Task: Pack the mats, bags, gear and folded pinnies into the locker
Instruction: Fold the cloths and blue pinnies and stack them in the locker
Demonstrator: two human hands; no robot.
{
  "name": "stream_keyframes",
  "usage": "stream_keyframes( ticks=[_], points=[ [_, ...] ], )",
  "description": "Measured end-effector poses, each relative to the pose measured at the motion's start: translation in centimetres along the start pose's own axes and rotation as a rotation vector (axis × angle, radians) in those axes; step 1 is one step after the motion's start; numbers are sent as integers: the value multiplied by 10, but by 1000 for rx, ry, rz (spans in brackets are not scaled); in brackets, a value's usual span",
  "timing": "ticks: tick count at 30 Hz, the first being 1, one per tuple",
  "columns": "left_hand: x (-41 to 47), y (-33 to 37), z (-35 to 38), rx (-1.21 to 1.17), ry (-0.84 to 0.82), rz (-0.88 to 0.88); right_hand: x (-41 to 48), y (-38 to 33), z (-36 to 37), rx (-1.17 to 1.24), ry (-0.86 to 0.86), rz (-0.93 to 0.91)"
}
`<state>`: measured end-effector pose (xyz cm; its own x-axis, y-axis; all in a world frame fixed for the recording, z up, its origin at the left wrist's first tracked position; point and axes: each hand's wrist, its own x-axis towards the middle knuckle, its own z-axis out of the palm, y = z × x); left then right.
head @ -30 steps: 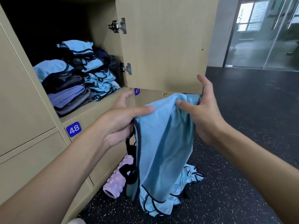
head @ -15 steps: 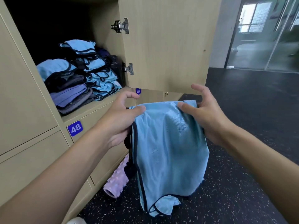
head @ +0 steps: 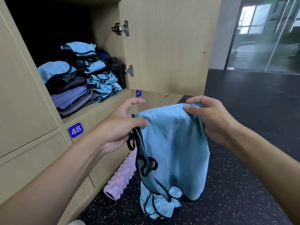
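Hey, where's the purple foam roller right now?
In the head view, lower centre: the purple foam roller lies on the dark floor beside the foot of the lockers, partly behind the hanging blue pinny.

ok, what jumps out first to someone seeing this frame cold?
The light blue pinny hangs mid-frame, with the left hand pinching its left top edge and the right hand gripping the right. Up and to the left, the open locker holds stacks of folded blue pinnies beside darker folded items. A pink foam roller lies on the floor at the locker's foot.
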<state>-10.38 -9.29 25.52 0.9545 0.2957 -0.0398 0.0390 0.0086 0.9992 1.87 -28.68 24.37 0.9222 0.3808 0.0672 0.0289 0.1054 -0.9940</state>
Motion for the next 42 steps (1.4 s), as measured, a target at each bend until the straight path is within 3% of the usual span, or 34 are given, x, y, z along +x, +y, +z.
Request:
stream_keyframes(
  ticks=[5, 9, 14, 22, 30, 35, 42],
  points=[
    [3, -1, 4, -194, 169, 59, -6, -2, -1, -3, -220, 60],
    [0, 2, -2, -235, 111, 6, -8, 3, 1, -235, -282, -6],
    [-1, 4, -11, -73, 72, -33, -6, 4, 1, -283, -219, -77],
    [0, 2, -22, 481, 110, 136, -2, 1, -1, -342, -159, -175],
    [7, -2, -25, 857, 210, 327, -1, 2, -2, -677, -113, -320],
    [13, -6, -20, 943, 294, 406, 0, 3, 0, -799, -83, -367],
    [16, -13, 6, 872, 464, 261, -8, 2, 14, -768, -77, -224]
  ],
)
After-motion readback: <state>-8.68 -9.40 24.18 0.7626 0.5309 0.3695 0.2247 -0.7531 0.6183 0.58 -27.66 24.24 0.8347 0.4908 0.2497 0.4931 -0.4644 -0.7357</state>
